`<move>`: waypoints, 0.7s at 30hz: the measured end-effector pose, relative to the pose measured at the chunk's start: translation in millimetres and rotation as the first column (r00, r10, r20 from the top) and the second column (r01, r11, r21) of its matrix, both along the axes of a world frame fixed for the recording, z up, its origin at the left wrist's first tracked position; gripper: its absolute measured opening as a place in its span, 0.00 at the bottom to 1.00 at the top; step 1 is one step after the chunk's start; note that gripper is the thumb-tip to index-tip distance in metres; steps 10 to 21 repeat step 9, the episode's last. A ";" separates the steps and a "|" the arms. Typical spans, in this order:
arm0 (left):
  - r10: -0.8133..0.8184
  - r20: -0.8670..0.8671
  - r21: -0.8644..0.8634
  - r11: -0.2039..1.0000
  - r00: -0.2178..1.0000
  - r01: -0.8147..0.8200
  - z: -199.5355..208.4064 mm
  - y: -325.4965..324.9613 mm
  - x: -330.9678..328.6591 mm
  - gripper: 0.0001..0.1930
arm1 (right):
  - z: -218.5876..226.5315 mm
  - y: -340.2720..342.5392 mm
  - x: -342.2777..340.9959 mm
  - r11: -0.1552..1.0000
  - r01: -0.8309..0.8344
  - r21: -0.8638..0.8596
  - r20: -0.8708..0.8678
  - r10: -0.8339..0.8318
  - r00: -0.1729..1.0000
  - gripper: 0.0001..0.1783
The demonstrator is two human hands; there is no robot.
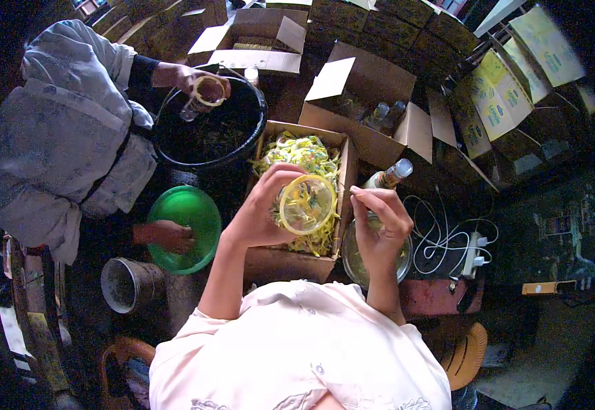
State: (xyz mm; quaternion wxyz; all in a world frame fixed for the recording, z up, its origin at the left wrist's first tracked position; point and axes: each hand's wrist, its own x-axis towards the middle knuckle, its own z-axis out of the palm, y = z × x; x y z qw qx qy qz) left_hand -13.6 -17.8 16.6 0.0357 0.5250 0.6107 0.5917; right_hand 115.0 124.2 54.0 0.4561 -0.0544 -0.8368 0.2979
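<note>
My left hand (267,213) grips a round, see-through thing with a yellow rim (285,217), like a roll of tape or a clear cup; I cannot tell which. It is above a cardboard box (291,265) heaped with yellow-green strips (304,152). To the right, my right hand (385,222) is raised with thumb and forefinger pinched together. Whatever the pinch may hold is too small to make out. Just beyond those fingers a glass bottle (393,175) leans with its pale cap up. Below my right hand is a round, clear-looking bowl (407,263), partly covered by it.
At left, a co-worker's hand (187,76) holds a similar ring over a black tub (265,116); another hand (167,236) reaches into a green basin (205,205). Bottles sit in an open carton (352,75). White cables and a power strip (474,256) lie at right.
</note>
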 end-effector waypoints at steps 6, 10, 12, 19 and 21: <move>0.123 -0.140 -0.090 0.987 0.983 -0.136 1.9 -9.0 -7.7 0.32 | 17.0 0.8 4.4 0.977 -0.068 0.204 0.130 0.041 0.991 0.14; 0.164 -0.209 -0.106 0.976 0.964 -0.189 2.4 -9.6 -7.7 0.33 | 15.9 2.8 4.9 0.948 -0.160 0.276 0.209 0.103 0.972 0.15; 0.164 -0.209 -0.106 0.976 0.964 -0.189 2.4 -9.6 -7.7 0.33 | 15.9 2.8 4.9 0.948 -0.160 0.276 0.209 0.103 0.972 0.15; 0.164 -0.209 -0.106 0.976 0.964 -0.189 2.4 -9.6 -7.7 0.33 | 15.9 2.8 4.9 0.948 -0.160 0.276 0.209 0.103 0.972 0.15; 0.164 -0.209 -0.106 0.976 0.964 -0.189 2.4 -9.6 -7.7 0.33 | 15.9 2.8 4.9 0.948 -0.160 0.276 0.209 0.103 0.972 0.15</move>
